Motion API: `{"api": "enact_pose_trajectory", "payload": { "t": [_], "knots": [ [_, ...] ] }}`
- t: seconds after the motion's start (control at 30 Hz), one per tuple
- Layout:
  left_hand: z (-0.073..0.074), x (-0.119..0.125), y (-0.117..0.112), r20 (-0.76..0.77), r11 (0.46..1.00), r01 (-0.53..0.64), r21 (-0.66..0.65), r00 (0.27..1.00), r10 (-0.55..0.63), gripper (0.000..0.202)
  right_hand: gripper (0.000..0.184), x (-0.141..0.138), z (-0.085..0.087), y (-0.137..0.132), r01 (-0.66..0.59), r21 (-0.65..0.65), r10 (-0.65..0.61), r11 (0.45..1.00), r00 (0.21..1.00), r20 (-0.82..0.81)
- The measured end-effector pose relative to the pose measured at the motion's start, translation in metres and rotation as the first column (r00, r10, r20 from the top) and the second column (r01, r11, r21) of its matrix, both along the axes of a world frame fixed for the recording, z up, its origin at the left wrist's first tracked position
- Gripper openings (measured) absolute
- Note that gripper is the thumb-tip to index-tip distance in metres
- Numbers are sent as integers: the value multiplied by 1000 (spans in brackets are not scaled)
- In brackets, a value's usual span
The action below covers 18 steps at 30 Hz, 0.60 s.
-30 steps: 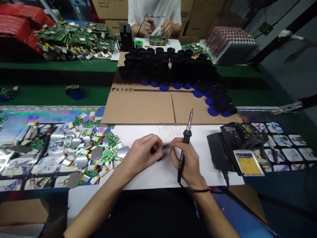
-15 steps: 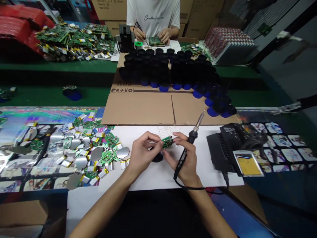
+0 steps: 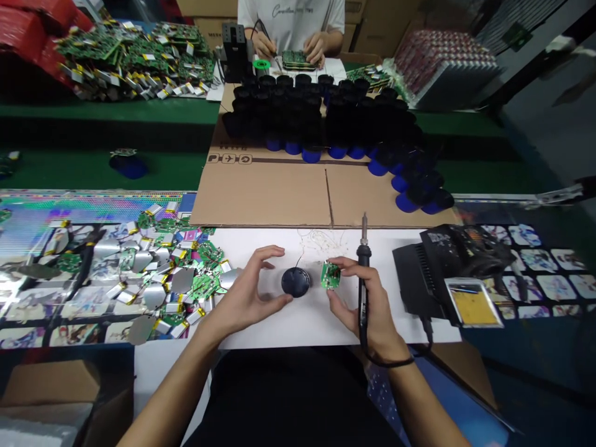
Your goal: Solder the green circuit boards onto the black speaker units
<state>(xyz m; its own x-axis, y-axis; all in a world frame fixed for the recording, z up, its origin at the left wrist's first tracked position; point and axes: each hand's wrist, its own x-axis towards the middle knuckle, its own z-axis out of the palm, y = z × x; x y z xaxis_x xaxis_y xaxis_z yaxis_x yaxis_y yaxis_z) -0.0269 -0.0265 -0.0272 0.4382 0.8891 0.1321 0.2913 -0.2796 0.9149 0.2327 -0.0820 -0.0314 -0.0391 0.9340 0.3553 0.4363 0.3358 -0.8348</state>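
Observation:
My left hand (image 3: 251,292) is spread open beside a round black part (image 3: 295,282) with a thin wire at its upper edge. The thumb reaches the rim of that part; whether it touches, I cannot tell. In my right hand (image 3: 367,298), a small green circuit board (image 3: 330,275) sits between thumb and fingertips. The same hand also carries a soldering iron (image 3: 364,254), its tip pointing away from me and its cable running over the wrist. Both hands are over a white sheet (image 3: 261,338). Thin loose wires (image 3: 323,241) lie just beyond them.
Circuit boards with silver battery packs (image 3: 172,279) are heaped on the left. A black soldering station (image 3: 419,279) and a yellow sponge tray (image 3: 472,303) stand right. Beyond a cardboard sheet (image 3: 261,192) with many blue-black cylinders (image 3: 311,152), another person's hands (image 3: 316,48) work on boards.
My left hand has let go of the circuit board and opened around the round black part. My right hand has drawn the board rightward, and the soldering iron now points more upright.

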Motion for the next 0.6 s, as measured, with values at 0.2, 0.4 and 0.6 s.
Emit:
{"api": "enact_pose_trajectory", "payload": {
  "t": [0.2, 0.4, 0.6],
  "knots": [
    [-24, 13, -1, -73, 973, 172, -154, 980, -185, 82, 44, -7, -7, -11, -70, -30, 73, 997, 990, 119],
    [-32, 36, -14, -93, 980, -199, -23, 976, 196, 83, 45, -15, -5, -11, 19, 14, -20, 1000, 996, 86],
    [-13, 17, -10, 122, 952, -176, -251, 970, 211, 25, 44, -25, -12, -13, -65, 0, 64, 998, 987, 145]
  ]
}}
